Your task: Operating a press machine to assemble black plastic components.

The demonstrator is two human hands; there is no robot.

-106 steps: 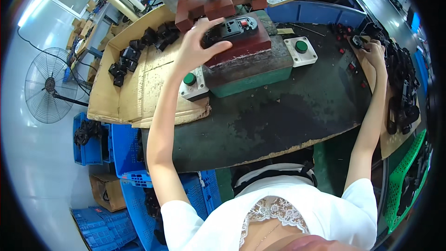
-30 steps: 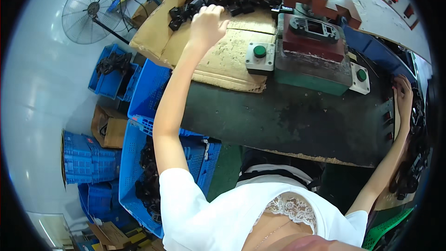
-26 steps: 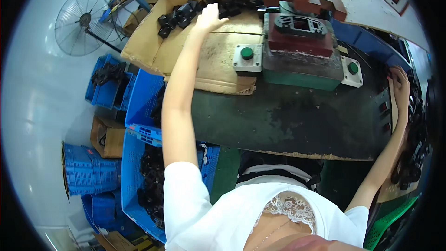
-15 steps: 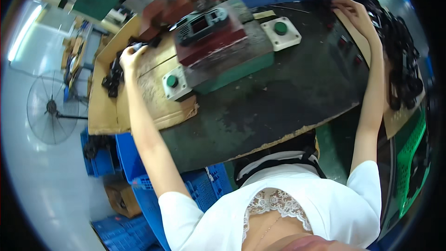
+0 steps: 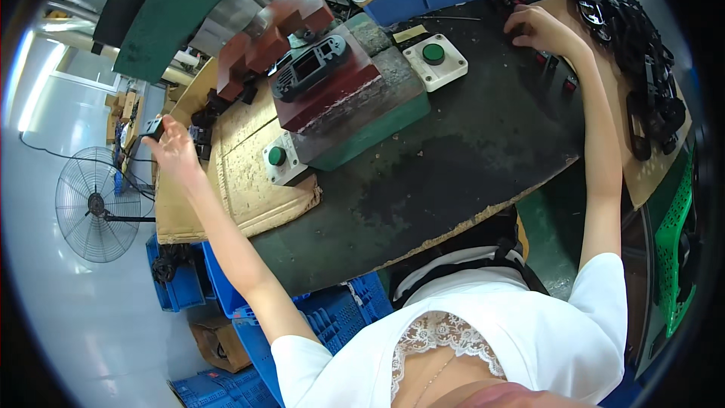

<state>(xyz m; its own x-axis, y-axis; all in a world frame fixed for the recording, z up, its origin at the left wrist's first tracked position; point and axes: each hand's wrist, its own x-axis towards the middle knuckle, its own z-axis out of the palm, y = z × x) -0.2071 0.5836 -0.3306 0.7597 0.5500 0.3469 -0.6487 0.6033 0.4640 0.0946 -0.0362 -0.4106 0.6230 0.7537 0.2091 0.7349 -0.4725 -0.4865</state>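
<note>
Left hand [image 5: 175,153] grip is closed on a small black plastic part [image 5: 153,128] over the cardboard sheet [image 5: 242,189]; its axis is unclear. Right hand [image 5: 538,29] rests on the dark desk [image 5: 453,159]; grip state indeterminate.

A floor fan [image 5: 97,204] stands beside blue crates [image 5: 177,291] (stacked low).

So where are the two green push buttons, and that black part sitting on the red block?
Near green button [image 5: 277,156], head view, on its round green cap.
Far green button [image 5: 433,52], head view, on its round green cap.
Black part [image 5: 310,66], head view, on its middle, atop the red block [image 5: 332,94].
</note>
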